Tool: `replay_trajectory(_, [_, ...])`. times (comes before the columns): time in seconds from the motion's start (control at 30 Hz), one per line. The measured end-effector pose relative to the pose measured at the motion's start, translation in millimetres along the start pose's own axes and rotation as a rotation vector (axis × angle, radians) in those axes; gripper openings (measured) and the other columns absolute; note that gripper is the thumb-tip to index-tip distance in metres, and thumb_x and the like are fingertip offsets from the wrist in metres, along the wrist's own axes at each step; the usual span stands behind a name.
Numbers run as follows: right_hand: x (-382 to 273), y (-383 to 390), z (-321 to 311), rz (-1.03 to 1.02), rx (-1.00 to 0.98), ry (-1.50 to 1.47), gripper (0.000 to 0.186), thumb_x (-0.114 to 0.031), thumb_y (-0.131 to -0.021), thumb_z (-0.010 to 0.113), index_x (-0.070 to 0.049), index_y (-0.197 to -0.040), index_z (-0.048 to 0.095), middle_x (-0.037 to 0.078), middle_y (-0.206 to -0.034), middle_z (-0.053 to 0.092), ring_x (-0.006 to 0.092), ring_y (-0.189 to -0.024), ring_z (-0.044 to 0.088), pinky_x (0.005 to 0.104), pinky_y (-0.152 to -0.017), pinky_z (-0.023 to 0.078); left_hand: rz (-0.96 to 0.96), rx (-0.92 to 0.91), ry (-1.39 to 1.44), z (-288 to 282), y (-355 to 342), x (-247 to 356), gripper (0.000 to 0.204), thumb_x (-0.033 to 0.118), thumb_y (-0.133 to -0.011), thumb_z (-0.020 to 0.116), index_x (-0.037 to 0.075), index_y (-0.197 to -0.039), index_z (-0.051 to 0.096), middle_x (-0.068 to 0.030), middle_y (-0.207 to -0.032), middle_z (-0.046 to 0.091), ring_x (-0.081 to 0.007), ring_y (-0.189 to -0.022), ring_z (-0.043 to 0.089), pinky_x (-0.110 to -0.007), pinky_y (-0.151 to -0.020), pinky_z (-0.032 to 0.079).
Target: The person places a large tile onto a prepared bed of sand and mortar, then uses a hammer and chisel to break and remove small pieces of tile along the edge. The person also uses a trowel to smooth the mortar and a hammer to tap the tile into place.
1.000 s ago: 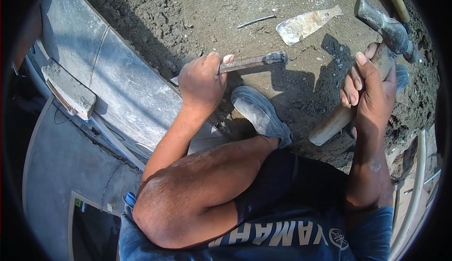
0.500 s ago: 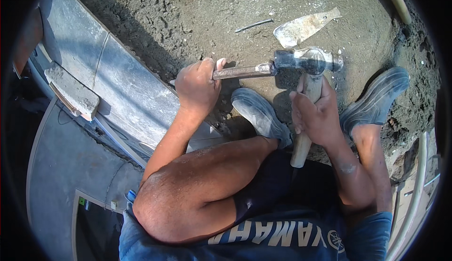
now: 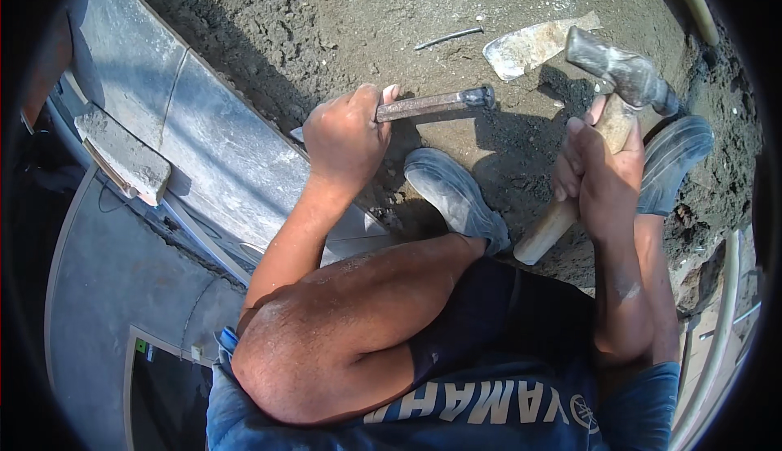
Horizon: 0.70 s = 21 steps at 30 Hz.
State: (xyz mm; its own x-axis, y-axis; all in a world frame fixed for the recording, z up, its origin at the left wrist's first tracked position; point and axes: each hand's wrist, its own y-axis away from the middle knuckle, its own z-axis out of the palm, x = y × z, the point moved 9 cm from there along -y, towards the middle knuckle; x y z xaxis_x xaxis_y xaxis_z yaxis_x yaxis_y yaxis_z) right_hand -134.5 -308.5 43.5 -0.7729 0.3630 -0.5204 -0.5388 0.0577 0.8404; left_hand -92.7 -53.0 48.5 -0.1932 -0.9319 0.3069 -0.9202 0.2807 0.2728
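Note:
My left hand [image 3: 349, 132] is closed round a metal chisel [image 3: 432, 105]. The chisel's struck end points right, and its tip shows just past my fist, by the edge of the grey slab [image 3: 220, 137]. My right hand [image 3: 601, 170] grips a hammer by its wooden handle [image 3: 550, 231]. The dark metal hammer head [image 3: 615, 64] is raised to the right, well apart from the chisel. A flat, mortar-crusted metal blade [image 3: 533, 45] lies on the ground beyond the hammer. Left of it rests a thin metal rod [image 3: 448, 38].
Rough, sandy ground [image 3: 366, 11] spreads ahead. A mortar-covered float [image 3: 126, 154] sits on the slab at the left. My two grey shoes [image 3: 456, 194] are planted between and beside the tools. At the far right a pale pole [image 3: 692, 3] lies near the dirt edge.
The hammer has swung away from the chisel's end, to the right, with my right hand. My left hand holds the chisel in nearly the same place.

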Motion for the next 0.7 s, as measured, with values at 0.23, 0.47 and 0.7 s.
replay_trajectory(0.23, [-27.3, -0.8, -17.4, -0.092, 0.077, -0.12, 0.013, -0.002, -0.097, 0.059, -0.007, -0.099, 0.047, 0.0, -0.066, 0.049, 0.0087, -0.044, 0.045, 0.0251, -0.041, 0.04, -0.023, -0.041, -0.016, 2.1, 9.2, -13.0, 0.026, 0.025, -0.09, 0.073, 0.009, -0.074, 0.061, -0.0124, -0.061, 0.061, -0.0346, -0.055, 0.062, -0.044, -0.052, 0.048])
replay_trajectory(0.47, [42.7, 22.7, 26.3, 0.181, -0.245, 0.265, 0.014, -0.005, -0.096, 0.06, -0.004, -0.106, 0.05, 0.003, -0.068, 0.055, 0.0096, -0.05, 0.056, 0.0274, -0.043, 0.044, 0.016, -0.029, 0.016, 8.3, 4.6, -10.6, 0.037, 0.027, -0.094, 0.071, 0.007, -0.068, 0.053, -0.0144, -0.059, 0.055, -0.0362, -0.053, 0.058, -0.044, -0.049, 0.044])
replay_trajectory(0.7, [-60.3, -4.4, -52.2, -0.235, 0.215, -0.094, 0.009, -0.009, -0.101, 0.052, -0.002, -0.105, 0.047, 0.0, -0.067, 0.043, 0.0071, -0.047, 0.038, 0.0243, -0.042, 0.037, 0.045, -0.053, 0.047, 1.8, 13.8, 21.7, 0.037, 0.027, -0.094, 0.071, 0.008, -0.068, 0.053, -0.0137, -0.058, 0.055, -0.0367, -0.052, 0.057, -0.045, -0.049, 0.044])
